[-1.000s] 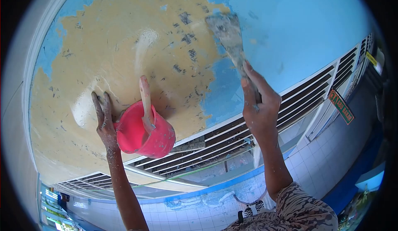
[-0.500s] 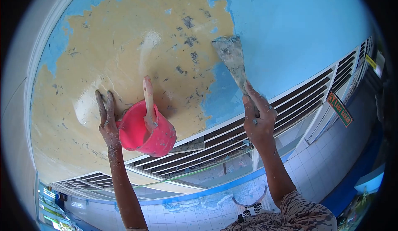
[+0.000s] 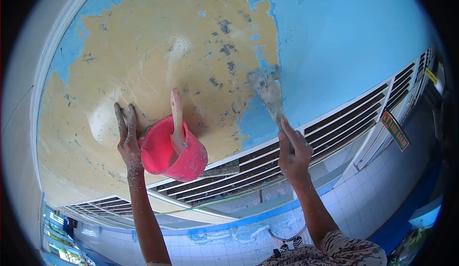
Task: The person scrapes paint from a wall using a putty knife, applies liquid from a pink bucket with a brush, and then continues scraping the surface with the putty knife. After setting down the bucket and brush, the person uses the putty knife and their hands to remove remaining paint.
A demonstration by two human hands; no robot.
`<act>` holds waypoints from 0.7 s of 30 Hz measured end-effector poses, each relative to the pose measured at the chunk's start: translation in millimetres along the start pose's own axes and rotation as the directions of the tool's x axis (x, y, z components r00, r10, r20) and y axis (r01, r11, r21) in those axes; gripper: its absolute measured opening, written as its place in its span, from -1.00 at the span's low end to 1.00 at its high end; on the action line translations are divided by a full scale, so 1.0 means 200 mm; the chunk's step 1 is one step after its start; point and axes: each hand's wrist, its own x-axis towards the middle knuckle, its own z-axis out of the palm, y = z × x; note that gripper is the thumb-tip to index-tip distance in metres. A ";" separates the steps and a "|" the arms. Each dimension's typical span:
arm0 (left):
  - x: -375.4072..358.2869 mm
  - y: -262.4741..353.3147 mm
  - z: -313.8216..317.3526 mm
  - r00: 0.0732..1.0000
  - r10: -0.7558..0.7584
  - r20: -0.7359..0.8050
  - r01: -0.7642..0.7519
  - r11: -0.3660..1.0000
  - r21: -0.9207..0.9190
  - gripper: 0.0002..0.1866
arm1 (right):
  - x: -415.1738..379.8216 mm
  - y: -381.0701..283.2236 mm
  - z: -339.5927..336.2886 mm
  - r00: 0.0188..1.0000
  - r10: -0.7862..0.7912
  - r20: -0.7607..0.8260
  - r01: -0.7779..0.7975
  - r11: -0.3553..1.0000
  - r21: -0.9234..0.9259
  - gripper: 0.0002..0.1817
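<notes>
My right hand (image 3: 295, 158) grips a scraper (image 3: 270, 94) by its handle. The wide, smeared blade meets the wall where bare tan surface (image 3: 158, 65) borders blue paint (image 3: 334, 41). In my left hand (image 3: 130, 146) is a pink plastic dipper (image 3: 193, 158), held at its left side where its handle would be. Two fingers of that hand stretch up against the tan surface, while the others are hidden or curled by the dipper. A brush with a pale handle (image 3: 177, 106) stands tilted in the dipper, its lower end partly hidden.
Below the painted surface run slatted white vents (image 3: 334, 122). A green string (image 3: 229, 199) crosses beneath them. To the right hangs a small sign (image 3: 395, 131). White tiled wall (image 3: 215, 251) lies lower down, and white trim (image 3: 40, 70) edges the left side.
My right hand has drawn the scraper downward along the blue paint's edge. My left hand keeps its hold on the dipper, and the whole view has shifted slightly.
</notes>
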 end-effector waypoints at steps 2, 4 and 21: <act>0.01 0.00 0.01 1.000 0.023 -0.010 -0.023 0.999 0.031 -0.22 | 0.22 -0.05 0.03 1.000 0.001 -0.020 0.000 1.000 0.013 -0.47; 0.01 0.01 0.02 0.999 0.031 -0.032 -0.029 0.998 0.058 -0.22 | 0.44 -0.11 0.03 0.999 -0.016 -0.030 0.017 1.000 0.023 -0.47; 0.01 0.02 0.00 1.000 -0.027 0.000 0.027 1.000 0.001 -0.20 | 0.39 -0.19 0.02 1.000 0.021 -0.006 -0.020 0.997 0.068 -0.55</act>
